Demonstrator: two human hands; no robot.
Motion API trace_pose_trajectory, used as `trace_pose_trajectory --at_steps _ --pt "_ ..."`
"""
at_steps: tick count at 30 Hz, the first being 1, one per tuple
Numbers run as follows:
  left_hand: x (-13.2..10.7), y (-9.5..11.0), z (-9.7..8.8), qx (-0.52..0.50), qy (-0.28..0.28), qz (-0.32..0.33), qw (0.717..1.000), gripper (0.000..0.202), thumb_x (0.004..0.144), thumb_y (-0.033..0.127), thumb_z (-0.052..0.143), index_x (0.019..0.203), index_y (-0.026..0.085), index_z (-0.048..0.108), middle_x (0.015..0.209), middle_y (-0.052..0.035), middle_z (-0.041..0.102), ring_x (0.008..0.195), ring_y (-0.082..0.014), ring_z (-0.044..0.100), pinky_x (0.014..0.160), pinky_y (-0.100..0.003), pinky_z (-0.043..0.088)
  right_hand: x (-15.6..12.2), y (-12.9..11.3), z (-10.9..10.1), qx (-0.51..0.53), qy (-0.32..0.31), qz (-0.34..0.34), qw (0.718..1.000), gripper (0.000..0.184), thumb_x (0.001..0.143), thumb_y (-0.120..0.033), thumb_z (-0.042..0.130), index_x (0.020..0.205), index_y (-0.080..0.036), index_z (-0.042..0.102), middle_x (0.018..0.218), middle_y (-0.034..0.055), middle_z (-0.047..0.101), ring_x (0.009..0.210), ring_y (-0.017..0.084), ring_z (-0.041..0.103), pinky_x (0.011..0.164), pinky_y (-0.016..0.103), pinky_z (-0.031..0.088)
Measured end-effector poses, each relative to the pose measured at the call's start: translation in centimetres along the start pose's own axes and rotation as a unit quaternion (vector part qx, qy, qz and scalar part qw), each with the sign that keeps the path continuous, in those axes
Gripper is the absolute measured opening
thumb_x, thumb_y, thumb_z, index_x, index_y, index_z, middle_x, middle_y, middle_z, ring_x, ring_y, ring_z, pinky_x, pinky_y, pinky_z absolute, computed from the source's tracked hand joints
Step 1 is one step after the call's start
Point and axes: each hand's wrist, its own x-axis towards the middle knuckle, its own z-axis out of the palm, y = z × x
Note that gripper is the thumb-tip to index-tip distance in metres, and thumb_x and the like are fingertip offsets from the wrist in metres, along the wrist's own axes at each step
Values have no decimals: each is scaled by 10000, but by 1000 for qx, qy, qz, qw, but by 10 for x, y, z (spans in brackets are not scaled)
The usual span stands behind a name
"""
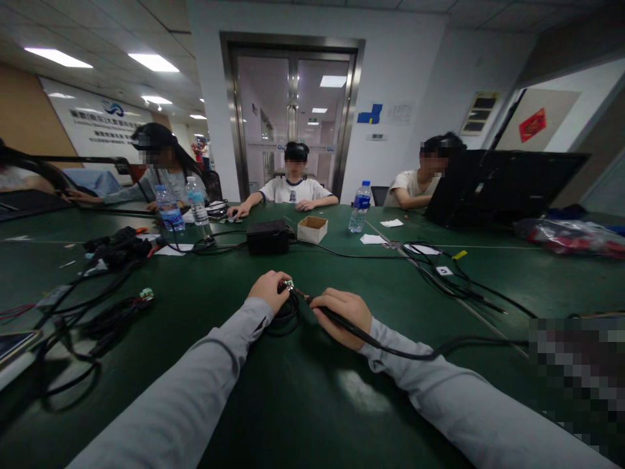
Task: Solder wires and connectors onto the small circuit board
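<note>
My left hand [268, 290] is closed in a pinch on a small metal connector [288, 284] at the end of a coiled black cable [282, 316] lying on the green table [303, 397]. My right hand [342, 314] is wrapped round the black handle of a soldering iron [336, 318], held like a pen. Its thin tip points left and touches the connector. The iron's black cord [415, 354] trails right over my grey sleeve.
A black box [267, 237], a small cardboard box [312, 229] and water bottles [360, 206] stand mid-table. Tangled black cables [88, 312] cover the left side, and more wires [439, 277] run on the right. Three people sit at the far edge. An open laptop [498, 185] is at right.
</note>
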Motion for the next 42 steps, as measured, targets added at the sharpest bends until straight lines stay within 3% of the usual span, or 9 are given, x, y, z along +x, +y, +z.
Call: trace_pose_trajectory --at_steps 12,20,24,26,28,32,35,38,42 --pt "-1 2 -2 -2 -5 -3 1000 252 806 204 584 1032 221 693 976 -53 642 926 -197 629 886 -303 484 1 -2 -2 -3 -3 -1 1000 134 934 -222 481 966 -210 611 837 36 660 702 126 634 672 222 487" --pt "4 -1 0 3 -29 -8 1000 278 796 215 587 1055 216 687 1003 -59 664 951 -189 636 887 -286 487 1 -5 -6 -13 40 8 999 140 933 -226 482 941 -207 620 817 41 660 677 128 625 659 227 482" --pt "-4 7 -15 46 -74 -23 996 419 851 336 547 1221 151 613 1147 -130 649 1069 -251 611 970 -352 463 1 -5 -7 -30 64 23 997 144 931 -230 486 926 -201 627 800 41 652 652 128 614 623 226 469" --pt "-18 10 -24 76 -63 0 995 557 867 389 522 1344 102 506 1268 -180 590 1171 -293 555 1031 -404 424 0 -3 -6 -38 77 39 996 144 930 -230 489 916 -200 629 784 39 644 643 130 612 612 228 466" --pt "-36 10 -32 98 -48 52 993 630 865 421 523 1414 128 430 1371 -181 519 1263 -311 482 1085 -442 375 0 -1 -5 -35 86 57 994 137 927 -225 494 913 -203 628 780 37 639 649 133 619 617 228 472" --pt "-76 -1 -33 107 -68 162 979 621 830 437 594 1422 365 422 1537 -28 362 1415 -335 290 1159 -521 266 0 1 -3 -18 93 75 993 126 923 -218 498 914 -211 623 797 35 641 671 136 628 641 230 483" --pt "-93 -13 -27 103 -87 201 970 543 861 407 573 1386 451 443 1545 51 353 1456 -336 201 1172 -531 243 0 1 -3 -22 87 72 993 129 925 -221 495 917 -215 623 798 34 646 671 132 627 634 225 482" --pt "-92 -28 -24 115 -93 188 971 498 895 458 510 1388 440 444 1543 39 357 1458 -339 195 1167 -530 246 0 1 -4 -31 79 66 994 133 925 -229 494 927 -213 625 805 35 650 671 131 628 630 224 482" --pt "-66 -59 -33 133 -100 115 979 492 896 495 481 1376 386 486 1543 0 359 1451 -345 216 1170 -514 231 0 1 -4 -28 69 64 995 136 924 -232 493 937 -206 625 811 35 648 673 129 630 629 220 485"
